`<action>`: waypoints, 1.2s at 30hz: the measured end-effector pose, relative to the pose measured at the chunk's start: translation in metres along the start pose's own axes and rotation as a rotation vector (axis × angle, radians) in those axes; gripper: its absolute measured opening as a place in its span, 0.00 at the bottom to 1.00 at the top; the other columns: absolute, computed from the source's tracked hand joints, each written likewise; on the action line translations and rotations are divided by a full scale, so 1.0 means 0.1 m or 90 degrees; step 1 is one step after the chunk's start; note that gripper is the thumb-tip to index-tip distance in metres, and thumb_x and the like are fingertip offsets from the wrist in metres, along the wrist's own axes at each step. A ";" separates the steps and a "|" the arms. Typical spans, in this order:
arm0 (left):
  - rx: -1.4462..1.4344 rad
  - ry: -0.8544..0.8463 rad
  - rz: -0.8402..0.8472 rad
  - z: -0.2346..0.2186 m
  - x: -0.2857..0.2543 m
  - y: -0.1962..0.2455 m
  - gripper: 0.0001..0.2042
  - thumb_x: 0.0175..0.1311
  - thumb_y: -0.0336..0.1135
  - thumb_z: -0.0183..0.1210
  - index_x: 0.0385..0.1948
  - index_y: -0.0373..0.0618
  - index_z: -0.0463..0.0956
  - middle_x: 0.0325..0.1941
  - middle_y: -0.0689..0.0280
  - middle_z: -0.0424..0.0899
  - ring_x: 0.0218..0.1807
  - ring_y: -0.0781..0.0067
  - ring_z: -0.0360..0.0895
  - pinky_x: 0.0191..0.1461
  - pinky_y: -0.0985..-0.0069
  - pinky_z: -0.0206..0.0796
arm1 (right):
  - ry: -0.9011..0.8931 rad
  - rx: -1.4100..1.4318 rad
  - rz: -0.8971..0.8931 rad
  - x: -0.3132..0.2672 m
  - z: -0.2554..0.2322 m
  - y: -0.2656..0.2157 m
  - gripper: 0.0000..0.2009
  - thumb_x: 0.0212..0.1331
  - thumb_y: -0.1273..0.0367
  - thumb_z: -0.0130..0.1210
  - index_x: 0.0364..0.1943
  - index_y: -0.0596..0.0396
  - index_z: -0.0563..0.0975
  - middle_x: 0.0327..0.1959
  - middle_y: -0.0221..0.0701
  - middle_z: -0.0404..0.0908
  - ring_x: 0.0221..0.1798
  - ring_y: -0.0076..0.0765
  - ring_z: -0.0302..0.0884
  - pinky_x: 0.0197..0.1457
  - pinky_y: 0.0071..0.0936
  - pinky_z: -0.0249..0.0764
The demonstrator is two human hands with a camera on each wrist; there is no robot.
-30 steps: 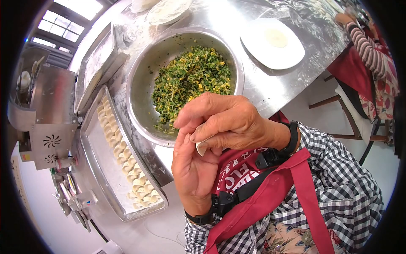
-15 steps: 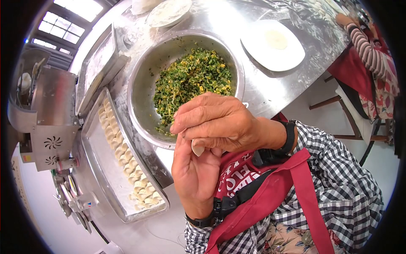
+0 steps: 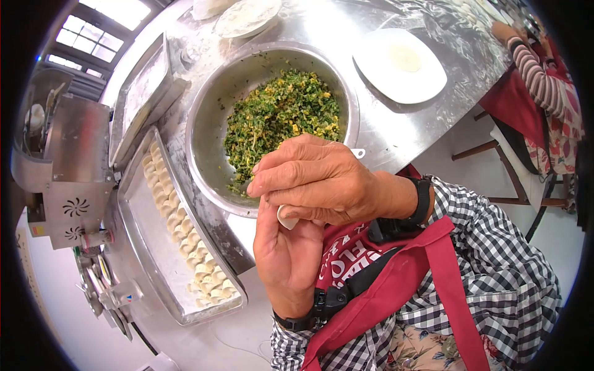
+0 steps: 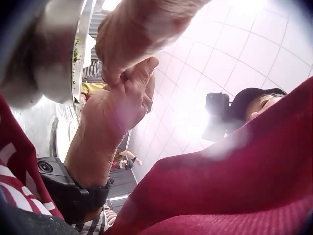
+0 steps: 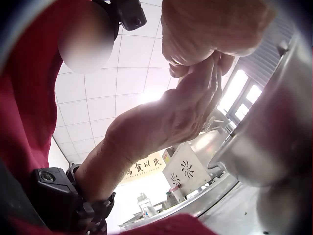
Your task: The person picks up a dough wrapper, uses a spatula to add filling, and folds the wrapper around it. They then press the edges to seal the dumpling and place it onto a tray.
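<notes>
A small pale piece of dough (image 3: pixel 287 217) is pinched between the two hands, mostly covered by fingers; what it contains is hidden. The left hand (image 3: pixel 288 256) is palm up beneath, its thumb against the dough and its other fingertips partly hidden. Over it bends the right hand (image 3: pixel 325 179), fingers curled, thumb on the dough. Both are just in front of a steel bowl (image 3: pixel 201 179) of chopped green and yellow filling (image 3: pixel 278 111). In the left wrist view the right hand (image 4: pixel 117 105) meets the left; the right wrist view shows the left hand (image 5: pixel 168 115) from below.
Left of the bowl, a metal tray (image 3: pixel 145 247) holds rows of folded dumplings (image 3: pixel 179 226). Another tray (image 3: pixel 133 123) is behind it, near a steel machine (image 3: pixel 77 148). A white plate (image 3: pixel 377 68) bears a round wrapper. A flour dish (image 3: pixel 247 15) and another person's arm (image 3: pixel 535 74) are farther back.
The right hand's fingers have shifted slightly left and lie closer over the left fingertips. The dough has moved slightly left. A small white end with a hole now shows beside the bowl.
</notes>
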State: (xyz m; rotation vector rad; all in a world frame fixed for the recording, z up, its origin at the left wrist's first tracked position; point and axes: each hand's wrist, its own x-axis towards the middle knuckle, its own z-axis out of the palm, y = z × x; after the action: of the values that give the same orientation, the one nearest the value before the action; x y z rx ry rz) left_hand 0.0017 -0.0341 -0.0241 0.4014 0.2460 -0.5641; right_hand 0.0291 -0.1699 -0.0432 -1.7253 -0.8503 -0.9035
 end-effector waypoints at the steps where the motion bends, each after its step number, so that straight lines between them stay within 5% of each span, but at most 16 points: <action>1: 0.007 0.011 0.002 0.00 0.00 0.00 0.15 0.69 0.35 0.40 0.54 0.45 0.63 0.53 0.67 0.69 0.51 0.74 0.69 0.53 0.71 0.65 | -0.008 -0.008 0.001 0.00 0.01 0.00 0.10 0.49 0.66 0.59 0.30 0.60 0.78 0.41 0.37 0.80 0.45 0.43 0.76 0.43 0.34 0.71; 8: -0.154 -0.100 -0.047 -0.16 0.03 0.05 0.16 0.69 0.38 0.38 0.53 0.41 0.63 0.55 0.59 0.71 0.55 0.65 0.70 0.54 0.68 0.67 | 0.002 -0.025 0.081 -0.03 0.01 -0.05 0.16 0.37 0.67 0.65 0.33 0.56 0.76 0.48 0.34 0.75 0.48 0.41 0.74 0.48 0.35 0.70; 10: -0.099 -0.056 -0.059 -0.16 0.02 0.07 0.14 0.66 0.37 0.44 0.51 0.44 0.65 0.53 0.64 0.70 0.55 0.70 0.68 0.50 0.73 0.68 | -0.004 -0.025 0.077 -0.05 0.02 -0.07 0.16 0.37 0.67 0.64 0.33 0.56 0.76 0.49 0.34 0.75 0.48 0.41 0.74 0.48 0.34 0.70; 17: -0.092 -0.057 -0.053 -0.14 0.05 0.01 0.15 0.65 0.36 0.45 0.52 0.43 0.64 0.56 0.61 0.68 0.58 0.67 0.66 0.52 0.73 0.67 | -0.006 -0.015 0.078 -0.03 -0.05 -0.08 0.13 0.38 0.69 0.64 0.32 0.54 0.77 0.49 0.34 0.75 0.48 0.41 0.74 0.47 0.34 0.71; 19: -0.178 -0.092 -0.076 -0.13 0.05 0.01 0.18 0.69 0.39 0.37 0.55 0.41 0.61 0.56 0.59 0.69 0.56 0.64 0.69 0.53 0.63 0.66 | -0.007 -0.008 0.056 -0.02 -0.04 -0.07 0.13 0.42 0.67 0.62 0.33 0.57 0.76 0.48 0.38 0.75 0.46 0.42 0.75 0.45 0.35 0.72; 27: -0.265 -0.109 -0.071 -0.24 0.07 -0.01 0.17 0.69 0.38 0.37 0.54 0.38 0.62 0.56 0.60 0.69 0.55 0.69 0.70 0.59 0.65 0.62 | 0.003 -0.055 -0.022 -0.03 0.04 -0.03 0.10 0.46 0.70 0.60 0.31 0.61 0.77 0.44 0.38 0.78 0.44 0.44 0.76 0.42 0.35 0.73; 32: -0.321 -0.144 -0.117 -0.28 0.06 0.04 0.18 0.69 0.39 0.36 0.54 0.40 0.62 0.56 0.59 0.70 0.56 0.67 0.69 0.58 0.64 0.62 | 0.035 -0.059 0.040 -0.02 0.10 -0.06 0.12 0.38 0.70 0.62 0.30 0.57 0.76 0.46 0.34 0.76 0.46 0.40 0.75 0.47 0.35 0.71; 36: -0.195 -0.118 -0.101 -0.26 0.11 -0.01 0.18 0.69 0.40 0.35 0.54 0.39 0.62 0.57 0.57 0.69 0.58 0.62 0.68 0.59 0.62 0.61 | 0.015 -0.056 0.073 -0.01 -0.03 -0.07 0.15 0.35 0.71 0.63 0.32 0.57 0.76 0.47 0.36 0.75 0.47 0.41 0.74 0.47 0.35 0.71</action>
State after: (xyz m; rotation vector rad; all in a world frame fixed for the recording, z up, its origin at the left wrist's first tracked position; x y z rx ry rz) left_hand 0.0068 -0.0285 -0.0516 0.0312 0.1838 -0.7035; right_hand 0.0219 -0.1707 -0.0407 -1.8165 -0.6974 -0.8932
